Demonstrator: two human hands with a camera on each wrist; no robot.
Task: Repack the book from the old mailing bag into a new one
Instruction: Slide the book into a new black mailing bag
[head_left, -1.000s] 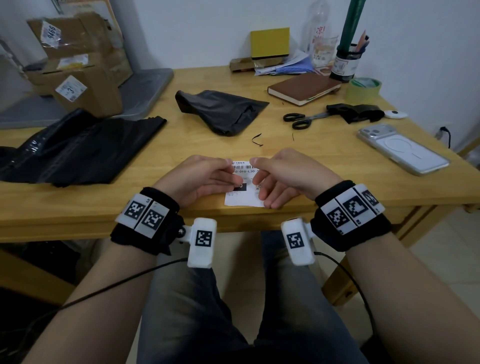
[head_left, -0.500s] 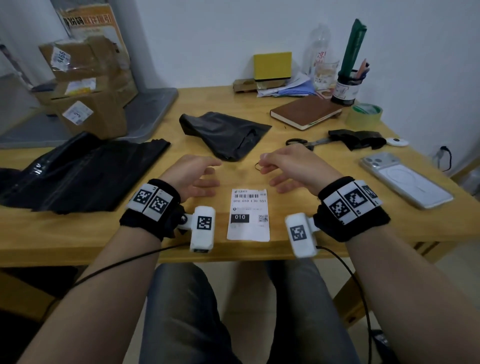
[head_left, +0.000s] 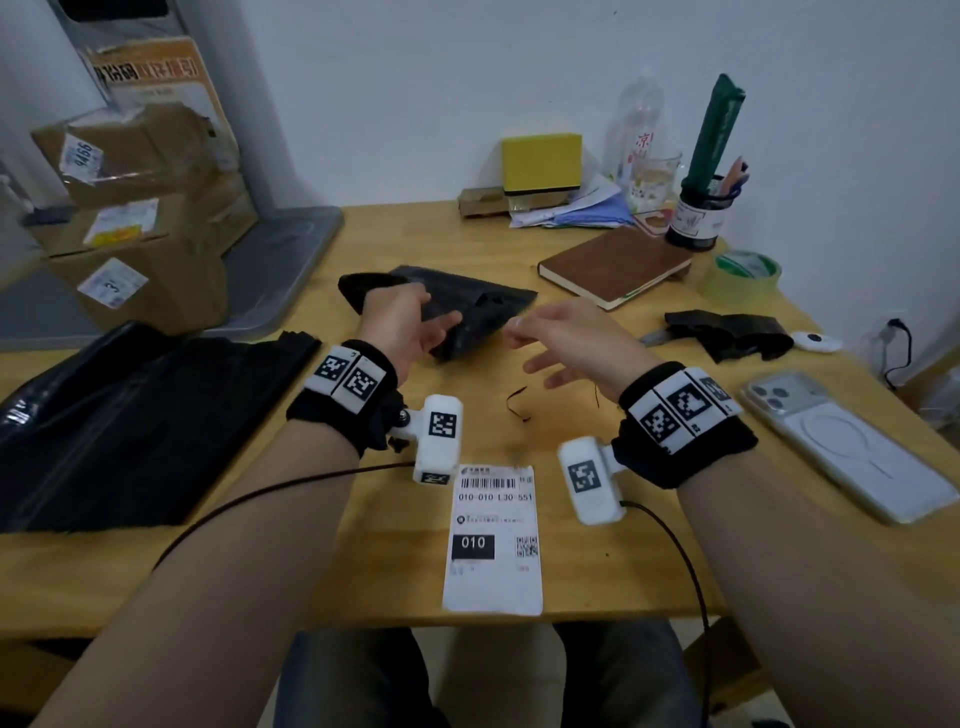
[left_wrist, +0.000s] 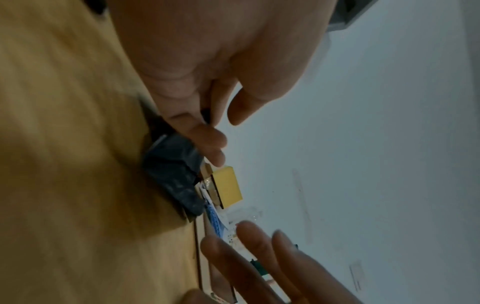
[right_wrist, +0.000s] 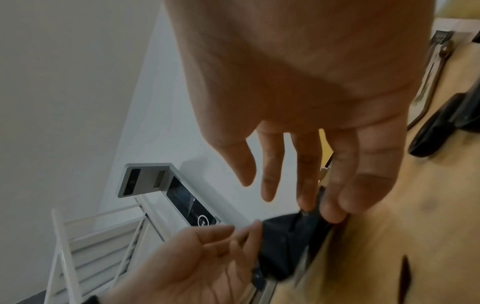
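The crumpled black old mailing bag (head_left: 467, 304) lies mid-table. My left hand (head_left: 439, 330) hovers over its near left part, fingers relaxed and apart, holding nothing. My right hand (head_left: 519, 338) is spread open at the bag's right edge; in the right wrist view its fingertips (right_wrist: 332, 214) reach the bag's tip (right_wrist: 283, 242), and I cannot tell whether they touch it. The brown book (head_left: 613, 265) lies bare behind, to the right. A stack of flat black new bags (head_left: 130, 415) sits at the left. A white shipping label (head_left: 493, 540) lies at the front edge.
A phone (head_left: 841, 447) lies at the right, with a black scrap (head_left: 727, 332) and a tape roll (head_left: 740, 278) behind it. Cardboard boxes (head_left: 135, 223) stand at the back left. A pen cup (head_left: 696, 218), papers and a yellow box (head_left: 540, 161) line the wall.
Both hands let go of the white label, which now lies flat at the table's front edge. They moved forward and apart to the crumpled black bag.
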